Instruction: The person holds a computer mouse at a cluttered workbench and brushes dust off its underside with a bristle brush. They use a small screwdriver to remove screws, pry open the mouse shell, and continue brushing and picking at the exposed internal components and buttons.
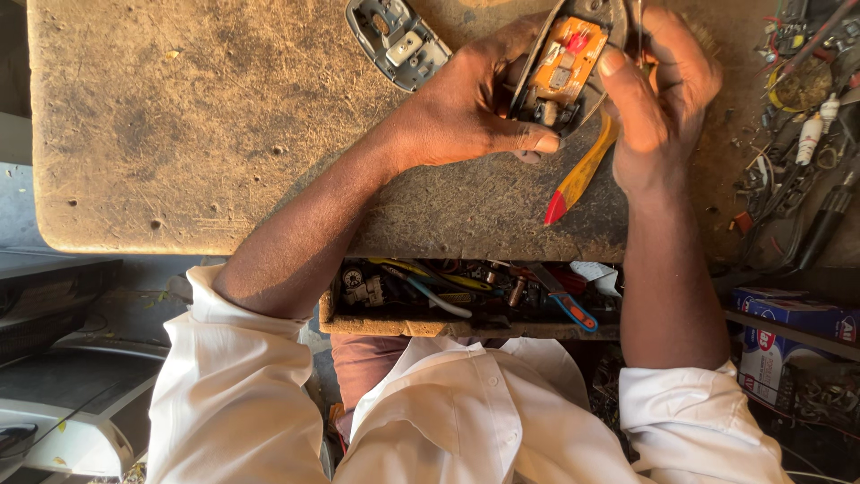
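My left hand point(475, 108) grips a small opened device point(566, 63) with an orange circuit board inside a grey shell, held above the worn brown table point(179, 134). My right hand point(658, 99) holds a tool with a yellow handle and red tip point(578, 179), its working end at the device; the index finger rests on the shell's edge. A separate grey cover piece point(397, 40) with white clips lies on the table just left of my left hand.
An open drawer point(466, 300) under the table holds several tools, among them blue-handled pliers point(569, 309). Cables, plugs and small parts are piled at the right point(802, 108). Boxes point(788, 332) sit lower right, a white appliance point(63, 403) lower left.
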Demonstrator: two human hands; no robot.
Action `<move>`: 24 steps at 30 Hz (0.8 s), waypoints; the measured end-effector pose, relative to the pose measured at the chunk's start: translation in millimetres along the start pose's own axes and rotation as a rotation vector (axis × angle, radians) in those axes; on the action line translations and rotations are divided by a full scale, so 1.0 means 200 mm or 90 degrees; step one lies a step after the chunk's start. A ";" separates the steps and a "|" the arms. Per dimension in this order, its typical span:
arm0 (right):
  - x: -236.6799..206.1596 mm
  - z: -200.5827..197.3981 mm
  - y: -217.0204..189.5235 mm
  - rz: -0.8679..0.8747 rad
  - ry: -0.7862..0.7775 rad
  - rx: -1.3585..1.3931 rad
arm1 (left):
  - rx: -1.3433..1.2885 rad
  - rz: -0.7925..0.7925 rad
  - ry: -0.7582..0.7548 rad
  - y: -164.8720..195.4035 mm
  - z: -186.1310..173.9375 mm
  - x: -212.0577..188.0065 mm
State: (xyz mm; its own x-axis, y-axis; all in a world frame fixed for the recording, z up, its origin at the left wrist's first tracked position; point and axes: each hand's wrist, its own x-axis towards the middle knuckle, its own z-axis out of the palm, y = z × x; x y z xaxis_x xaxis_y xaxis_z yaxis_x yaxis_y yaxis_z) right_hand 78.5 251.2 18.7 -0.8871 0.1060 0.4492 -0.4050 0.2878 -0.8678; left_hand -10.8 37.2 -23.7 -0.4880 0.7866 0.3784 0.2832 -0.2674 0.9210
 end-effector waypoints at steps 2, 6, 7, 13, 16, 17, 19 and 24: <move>-0.01 -0.01 0.02 0.008 -0.002 0.057 | 0.035 -0.054 0.008 0.01 0.00 0.00; -0.01 -0.03 0.04 0.015 0.008 0.047 | 0.031 -0.057 0.027 0.03 0.00 0.01; -0.02 -0.03 0.04 0.022 0.010 0.031 | 0.014 -0.057 0.023 0.04 0.00 0.01; -0.02 -0.02 0.03 0.004 0.016 0.037 | 0.024 -0.020 0.019 0.06 0.00 0.01; -0.02 -0.03 0.03 -0.029 0.010 0.024 | 0.025 -0.021 0.022 0.06 0.00 0.01; -0.02 -0.03 0.04 -0.036 0.010 0.022 | 0.013 -0.037 0.019 0.06 0.00 0.01; -0.02 -0.04 0.04 -0.048 0.010 0.017 | 0.013 -0.056 0.019 0.06 0.00 0.02; -0.02 -0.05 0.06 -0.071 0.010 -0.004 | 0.041 -0.057 0.018 0.05 0.00 0.01</move>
State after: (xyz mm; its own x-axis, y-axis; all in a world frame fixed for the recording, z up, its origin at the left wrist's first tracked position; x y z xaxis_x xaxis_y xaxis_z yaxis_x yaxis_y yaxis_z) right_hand 80.1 263.0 8.4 -0.8326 0.0884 0.5467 -0.4999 0.3050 -0.8106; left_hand -9.3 36.9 -13.6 -0.5365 0.7895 0.2979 0.2887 -0.1599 0.9440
